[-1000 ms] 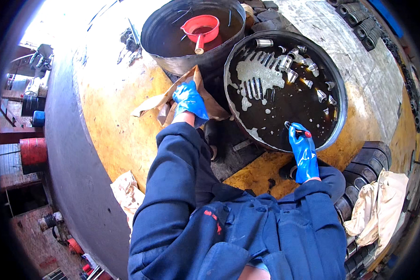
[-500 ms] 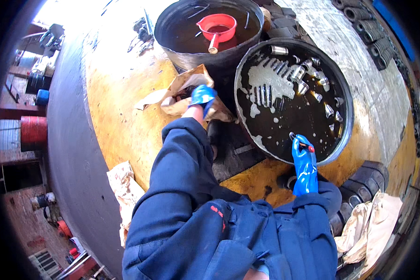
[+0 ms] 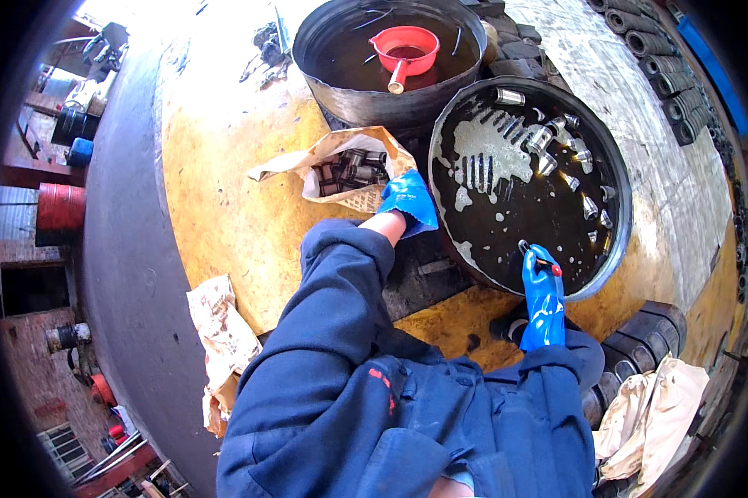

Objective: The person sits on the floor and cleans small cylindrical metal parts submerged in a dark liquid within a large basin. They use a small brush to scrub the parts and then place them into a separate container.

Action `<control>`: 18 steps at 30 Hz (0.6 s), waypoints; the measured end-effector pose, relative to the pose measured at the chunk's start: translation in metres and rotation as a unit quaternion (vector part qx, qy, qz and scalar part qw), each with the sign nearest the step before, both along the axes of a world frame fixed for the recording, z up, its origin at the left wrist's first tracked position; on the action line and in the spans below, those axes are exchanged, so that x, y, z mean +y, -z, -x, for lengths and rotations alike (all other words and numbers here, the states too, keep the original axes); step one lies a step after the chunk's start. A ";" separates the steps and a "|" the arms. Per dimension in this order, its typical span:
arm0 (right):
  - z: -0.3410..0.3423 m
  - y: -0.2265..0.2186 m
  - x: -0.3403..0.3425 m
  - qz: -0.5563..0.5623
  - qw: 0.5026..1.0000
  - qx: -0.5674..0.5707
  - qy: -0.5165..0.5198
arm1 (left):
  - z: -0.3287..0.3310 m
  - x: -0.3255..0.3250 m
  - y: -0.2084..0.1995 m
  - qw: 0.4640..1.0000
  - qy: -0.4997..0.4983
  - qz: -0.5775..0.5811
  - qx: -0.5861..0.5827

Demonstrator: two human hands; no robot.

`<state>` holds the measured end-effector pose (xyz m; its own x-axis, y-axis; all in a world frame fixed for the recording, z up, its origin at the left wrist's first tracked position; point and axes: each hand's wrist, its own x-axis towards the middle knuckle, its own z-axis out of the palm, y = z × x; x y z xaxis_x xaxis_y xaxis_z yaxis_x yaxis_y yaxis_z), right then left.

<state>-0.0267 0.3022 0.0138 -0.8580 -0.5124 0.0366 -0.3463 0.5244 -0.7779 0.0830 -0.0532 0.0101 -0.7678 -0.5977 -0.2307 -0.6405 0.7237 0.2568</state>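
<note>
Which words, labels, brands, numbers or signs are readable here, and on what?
None readable.
Left glove: small pale print, too small and blurred.
Bag: faint grid-like pattern, no legible text.
Jacket: red marks, can't tell if they're writing.

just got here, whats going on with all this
A person's blue-gloved left hand is at the right edge of an open paper bag of dark metal parts. The right hand holds a slim red-ended item at the near side of a round tub, where silvery metal pieces lie in dark liquid. A red scoop sits in a second tub.
</note>
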 end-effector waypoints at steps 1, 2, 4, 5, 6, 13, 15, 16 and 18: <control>-0.004 0.004 -0.008 0.031 0.998 -0.050 0.004 | -0.010 -0.003 0.001 1.000 -0.004 0.030 -0.008; -0.001 -0.003 -0.006 0.043 0.996 -0.080 0.016 | -0.008 -0.001 -0.002 0.999 0.003 0.043 0.005; -0.007 -0.023 -0.015 0.029 0.998 -0.058 0.005 | -0.014 -0.017 0.001 0.998 -0.024 0.028 0.050; -0.002 -0.017 -0.006 0.004 0.999 -0.036 0.018 | -0.006 -0.016 -0.014 0.999 0.003 0.031 -0.006; 0.003 -0.008 0.000 -0.017 0.999 -0.020 0.027 | -0.002 -0.015 -0.031 0.996 0.067 0.050 -0.032; 0.014 -0.035 0.008 -0.142 0.985 -0.095 -0.004 | 0.063 -0.008 -0.095 0.995 0.019 0.092 0.033; 0.013 -0.057 0.001 -0.179 0.980 -0.068 -0.047 | 0.081 0.007 -0.120 0.994 0.078 0.065 0.047; 0.013 -0.063 -0.002 -0.189 0.979 -0.038 -0.067 | 0.095 0.014 -0.123 0.992 0.103 0.054 0.043; 0.009 -0.061 -0.007 -0.169 0.979 0.065 -0.090 | 0.119 0.030 -0.113 0.981 0.168 0.038 0.084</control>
<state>-0.0359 0.2948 0.0749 -0.7515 -0.6572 -0.0580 -0.5423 0.6654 -0.5131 -0.0363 -0.0230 0.1227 -0.9481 -0.3143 -0.0484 -0.3151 0.9082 0.2756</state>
